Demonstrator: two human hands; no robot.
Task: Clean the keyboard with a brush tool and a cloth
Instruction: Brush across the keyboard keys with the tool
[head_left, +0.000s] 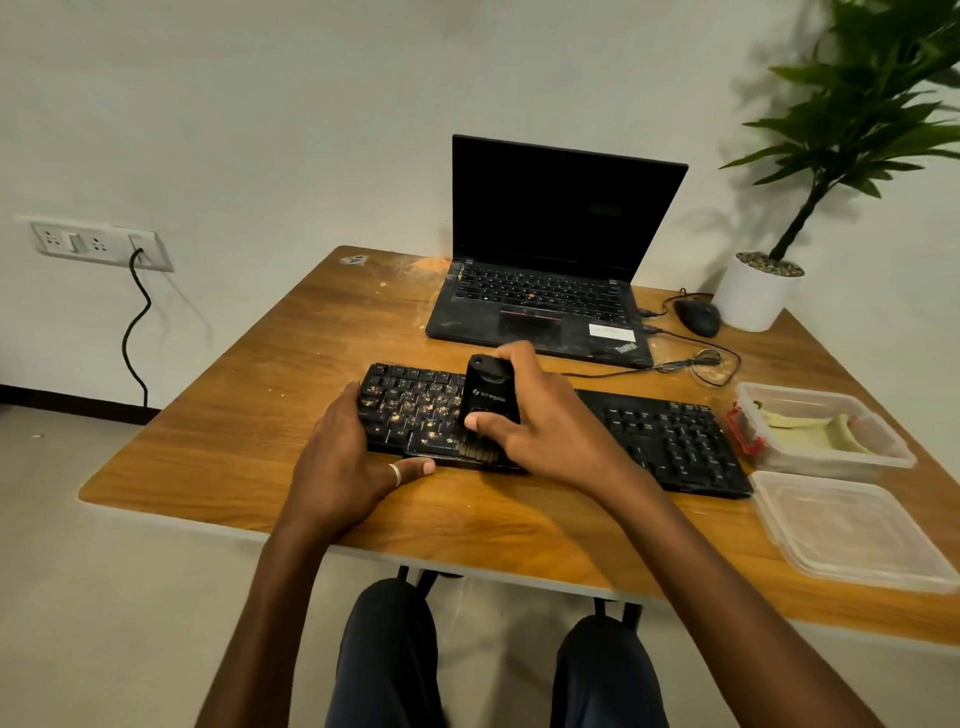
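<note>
A black keyboard (670, 436) lies across the wooden table (291, 364); its left keys are sprinkled with tan crumbs. My right hand (550, 421) grips a black brush tool (488, 400), held upright with its bristles down on the keyboard's front row near the middle. My left hand (343, 462) holds the keyboard's left end, fingers over the edge and thumb along the front. A yellowish cloth (810, 431) lies in a clear plastic box at the right.
A dusty open laptop (540, 306) stands behind the keyboard, with a black mouse (698, 317) and its cable to the right. A white plant pot (756, 293) sits at the back right. The clear box (831, 415) and its lid (852, 535) lie at the right edge.
</note>
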